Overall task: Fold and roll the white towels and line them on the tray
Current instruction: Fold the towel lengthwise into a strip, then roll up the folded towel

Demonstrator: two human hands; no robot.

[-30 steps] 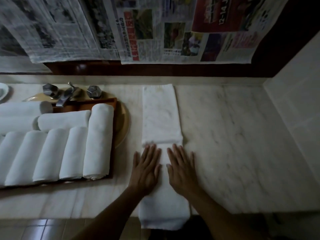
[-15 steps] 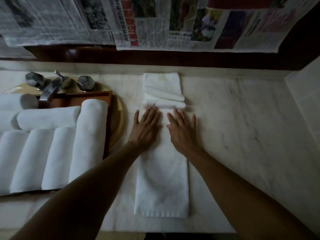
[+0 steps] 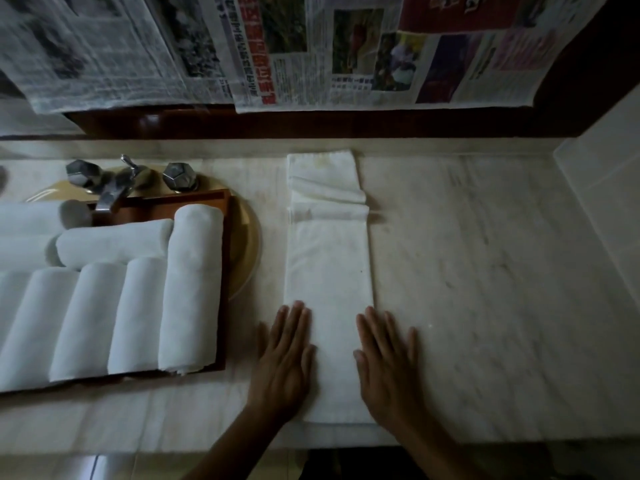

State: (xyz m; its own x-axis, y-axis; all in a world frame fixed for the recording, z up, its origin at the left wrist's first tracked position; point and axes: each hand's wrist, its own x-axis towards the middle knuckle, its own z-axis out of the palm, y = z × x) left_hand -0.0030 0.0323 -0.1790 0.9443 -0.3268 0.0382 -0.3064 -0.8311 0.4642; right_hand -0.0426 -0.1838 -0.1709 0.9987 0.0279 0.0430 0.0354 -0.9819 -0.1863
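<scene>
I see the rolled towels [image 3: 104, 306] run off the left edge, so I can't count them; they cover most of the tray [image 3: 207, 199]. Newspaper [image 3: 346, 64] print is too blurred to read. The left hand [image 3: 284, 358] and right hand [image 3: 388, 362] hide the near corners of the flat towel [image 3: 329, 271]

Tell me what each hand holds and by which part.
Nothing is gripped. The left hand and right hand lie flat, fingers straight, on the long edges of the folded white towel near its near end.
</scene>
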